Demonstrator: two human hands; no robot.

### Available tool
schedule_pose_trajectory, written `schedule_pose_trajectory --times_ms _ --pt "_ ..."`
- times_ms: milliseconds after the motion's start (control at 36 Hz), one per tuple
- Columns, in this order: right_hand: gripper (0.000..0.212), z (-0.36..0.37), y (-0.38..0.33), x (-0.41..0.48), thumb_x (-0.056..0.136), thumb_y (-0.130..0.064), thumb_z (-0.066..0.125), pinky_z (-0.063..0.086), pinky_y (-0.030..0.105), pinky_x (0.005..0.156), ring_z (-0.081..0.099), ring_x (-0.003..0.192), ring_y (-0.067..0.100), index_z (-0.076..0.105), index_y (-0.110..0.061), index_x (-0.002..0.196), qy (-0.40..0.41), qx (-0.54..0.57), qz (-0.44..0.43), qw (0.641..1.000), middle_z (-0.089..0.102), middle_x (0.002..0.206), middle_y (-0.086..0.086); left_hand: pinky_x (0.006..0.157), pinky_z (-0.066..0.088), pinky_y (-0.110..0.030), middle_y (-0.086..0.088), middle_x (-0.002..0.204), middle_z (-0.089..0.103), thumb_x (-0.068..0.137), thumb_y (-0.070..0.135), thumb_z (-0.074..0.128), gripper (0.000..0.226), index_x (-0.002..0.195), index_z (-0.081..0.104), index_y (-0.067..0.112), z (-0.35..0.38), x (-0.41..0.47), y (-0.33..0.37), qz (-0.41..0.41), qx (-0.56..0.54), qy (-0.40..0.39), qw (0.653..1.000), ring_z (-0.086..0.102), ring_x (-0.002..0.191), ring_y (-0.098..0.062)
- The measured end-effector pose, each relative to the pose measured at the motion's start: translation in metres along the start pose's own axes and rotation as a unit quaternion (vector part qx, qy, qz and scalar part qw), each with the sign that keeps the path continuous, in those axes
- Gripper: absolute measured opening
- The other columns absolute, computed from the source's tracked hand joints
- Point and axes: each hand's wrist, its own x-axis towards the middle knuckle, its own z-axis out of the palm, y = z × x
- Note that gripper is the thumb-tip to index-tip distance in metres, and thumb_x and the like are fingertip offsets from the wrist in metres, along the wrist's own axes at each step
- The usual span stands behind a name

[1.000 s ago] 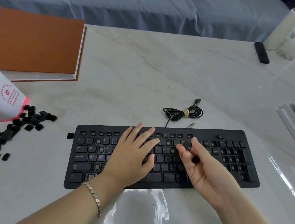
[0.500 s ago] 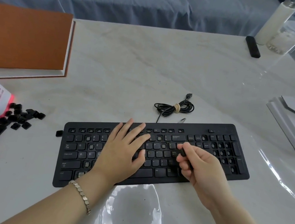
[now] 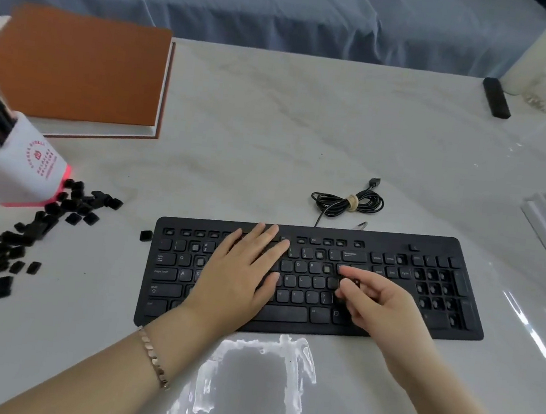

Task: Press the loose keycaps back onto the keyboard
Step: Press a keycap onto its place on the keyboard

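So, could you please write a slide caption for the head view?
Left hand flat on the keyboard, right hand curled beside it, loose keycaps piled to the left.

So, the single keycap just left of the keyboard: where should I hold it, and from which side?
Pinch the keycap by its near and far walls, from above. It lies low on the table, and the keyboard edge is close on its right, so those walls are probably freest. The left hand, flat on the keyboard, is nearer.

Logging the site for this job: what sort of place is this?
Probably a home or office desk: a marble-look table with a brown-covered book and a white pen holder, and blue cloth draped behind, perhaps a bed or sofa.
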Motion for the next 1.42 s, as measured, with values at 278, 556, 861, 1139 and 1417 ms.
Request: schedule_pose_trajectory --times_ms 278,556,861,1139,1417 --pt "0.015 0.022 -0.007 0.006 0.079 -0.011 0.071 0.043 0.008 0.062 0.056 0.067 0.006 0.065 -0.022 0.089 -0.013 -0.066 -0.064 0.996 0.071 0.082 0.008 0.112 0.015 -0.026 -0.008 0.146 0.04 0.093 0.037 0.029 0.056 0.136 0.048 0.007 -0.034 -0.064 -0.062 -0.18 -0.067 0.049 0.98 0.026 0.137 -0.01" --pt "0.026 0.066 -0.003 0.0 0.074 -0.012 0.076 0.038 0.003 0.06 0.047 0.056 -0.001 0.064 -0.034 0.078 -0.022 -0.155 -0.122 0.98 0.057 0.066 -0.003 0.11 0.022 -0.03 0.011 0.15 0.026 0.091 0.04 0.029 0.056 0.139 0.046 0.016 -0.029 -0.079 -0.071 -0.207 -0.146 0.069 0.965 0.035 0.134 -0.017" --pt "0.021 0.087 0.006 -0.002 0.074 -0.011 0.076 0.034 0.003 0.064 0.047 0.064 0.002 0.071 -0.022 0.092 -0.03 -0.32 -0.206 0.924 0.044 0.065 -0.013 0.109 0.022 -0.026 0.013 0.149 0.028 0.091 0.037 0.032 0.053 0.137 0.048 0.017 -0.027 -0.081 -0.073 -0.207 -0.155 0.074 0.963 0.038 0.132 -0.018" --pt "0.023 0.084 0.009 0.004 0.071 -0.012 0.079 0.034 0.002 0.063 0.046 0.068 -0.015 0.074 -0.022 0.091 -0.026 -0.309 -0.173 0.935 0.051 0.07 -0.012 0.11 0.023 -0.027 0.013 0.149 0.03 0.09 0.037 0.033 0.053 0.136 0.05 0.017 -0.028 -0.08 -0.072 -0.213 -0.154 0.076 0.962 0.039 0.131 -0.019" --pt "0.028 0.086 0.009 0.008 0.072 -0.012 0.078 0.032 0.001 0.065 0.047 0.062 -0.004 0.074 -0.022 0.098 -0.042 -0.331 -0.181 0.925 0.046 0.068 -0.014 0.109 0.021 -0.024 0.011 0.148 0.031 0.09 0.036 0.034 0.053 0.135 0.051 0.015 -0.028 -0.08 -0.072 -0.213 -0.148 0.08 0.962 0.041 0.13 -0.021"
